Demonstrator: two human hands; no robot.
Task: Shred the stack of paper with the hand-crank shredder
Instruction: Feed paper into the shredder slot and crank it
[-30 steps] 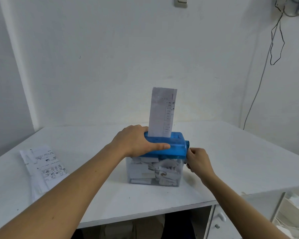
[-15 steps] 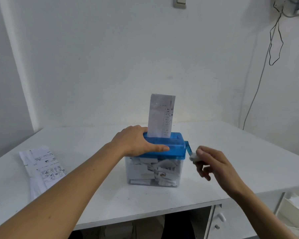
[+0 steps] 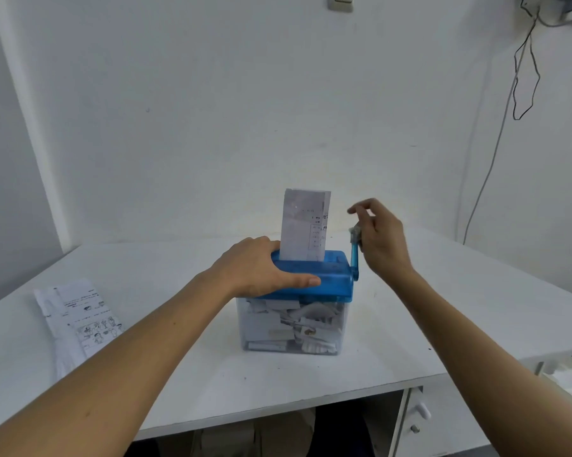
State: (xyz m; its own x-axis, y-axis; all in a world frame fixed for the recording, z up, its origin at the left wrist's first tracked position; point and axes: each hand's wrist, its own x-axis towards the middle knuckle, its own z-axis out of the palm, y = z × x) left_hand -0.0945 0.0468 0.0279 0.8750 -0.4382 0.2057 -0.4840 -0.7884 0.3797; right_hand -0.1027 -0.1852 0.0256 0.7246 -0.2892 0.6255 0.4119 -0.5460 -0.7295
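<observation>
The shredder (image 3: 334,279) stood near the middle of the white table (image 3: 475,308), its clear bin packed with strips. The stack of paper (image 3: 80,321) lay well apart near the table's left edge, untouched. The left hand (image 3: 255,268) pressed down on the blue lid, thumb straight along the front, fingers laid over the top. The right hand (image 3: 381,239) pinched the crank's top end, forefinger lifted clear. The sheet (image 3: 302,225) in the slot stood lower than a second before. The crank (image 3: 354,257) had swung from low to upright, so feeding seemed to work, with much left.
</observation>
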